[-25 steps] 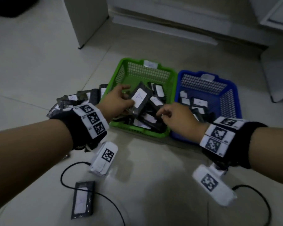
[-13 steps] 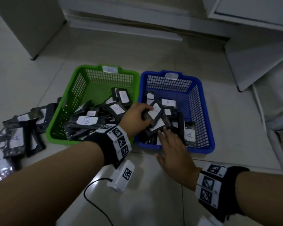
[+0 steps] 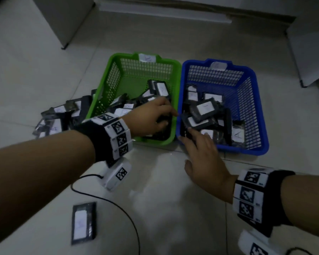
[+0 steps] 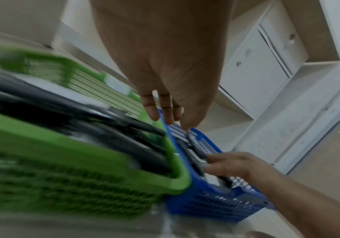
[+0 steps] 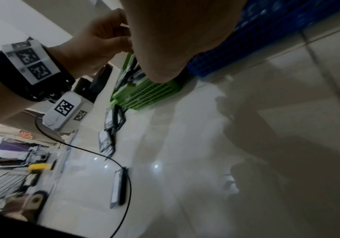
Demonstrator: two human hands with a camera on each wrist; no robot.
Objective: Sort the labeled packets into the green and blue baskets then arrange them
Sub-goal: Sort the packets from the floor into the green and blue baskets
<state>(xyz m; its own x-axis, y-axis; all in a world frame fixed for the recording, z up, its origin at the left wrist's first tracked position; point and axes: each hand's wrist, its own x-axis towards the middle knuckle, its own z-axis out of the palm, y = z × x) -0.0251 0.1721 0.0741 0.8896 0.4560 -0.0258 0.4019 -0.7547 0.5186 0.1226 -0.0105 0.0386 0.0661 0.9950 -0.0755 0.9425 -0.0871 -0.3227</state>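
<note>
A green basket (image 3: pixel 129 56) and a blue basket (image 3: pixel 247 150) stand side by side on the floor, each holding several black packets with white labels. One labeled packet (image 3: pixel 204 109) lies on top of the blue basket's heap. My left hand (image 3: pixel 165 119) hovers over the green basket's near right corner with loosely curled fingers; in the left wrist view its fingers (image 4: pixel 165 111) hang free and hold nothing. My right hand (image 3: pixel 186 134) reaches over the blue basket's near left corner, its straight fingers (image 4: pixel 226 161) resting on the packets there.
A heap of unsorted packets (image 3: pixel 59 116) lies on the floor left of the green basket. One packet (image 3: pixel 83 223) lies alone near me beside a black cable (image 3: pixel 118 203). A white cabinet (image 3: pixel 63 19) stands at the back left, another unit (image 3: pixel 311 48) at the right.
My left hand has let go of the packet it held over the blue basket and has drawn back left over the green basket. My right hand stays at the blue basket's near corner.
</note>
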